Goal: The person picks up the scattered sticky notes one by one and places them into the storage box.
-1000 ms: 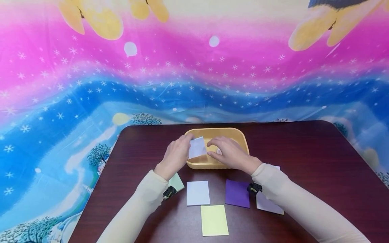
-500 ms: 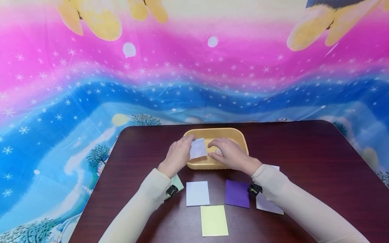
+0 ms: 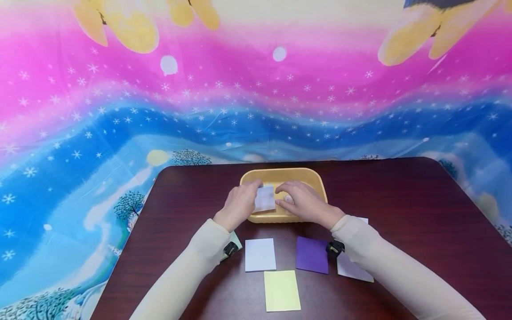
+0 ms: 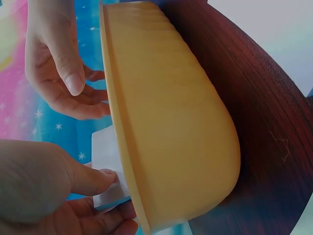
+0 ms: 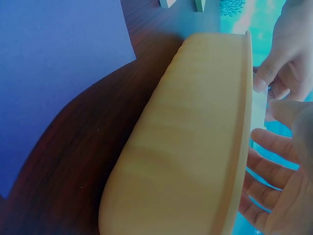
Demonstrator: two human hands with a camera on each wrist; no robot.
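Observation:
My left hand (image 3: 238, 202) pinches a white pad of note paper (image 3: 265, 199) over the left half of a yellow plastic basket (image 3: 280, 219). In the left wrist view the thumb presses on the pad's face (image 4: 108, 152), with the fingers beneath it. My right hand (image 3: 305, 202) hovers over the basket's right half, its fingers loosely bent and holding nothing. A small gap separates its fingertips from the pad in the head view. Partly hidden by that hand, a small pale item (image 3: 288, 198) shows in the basket, too small to identify.
Nearer me on the dark wooden table (image 3: 192, 186) lie a white pad (image 3: 260, 254), a purple pad (image 3: 312, 254) and a yellow pad (image 3: 282, 290). A green pad (image 3: 237, 240) and a pale lilac pad (image 3: 354, 269) are partly covered by my forearms. A printed cloth (image 3: 256, 89) hangs behind.
My left hand has moved a little to the right with the white pad, closer to the right hand. The right hand has hardly moved.

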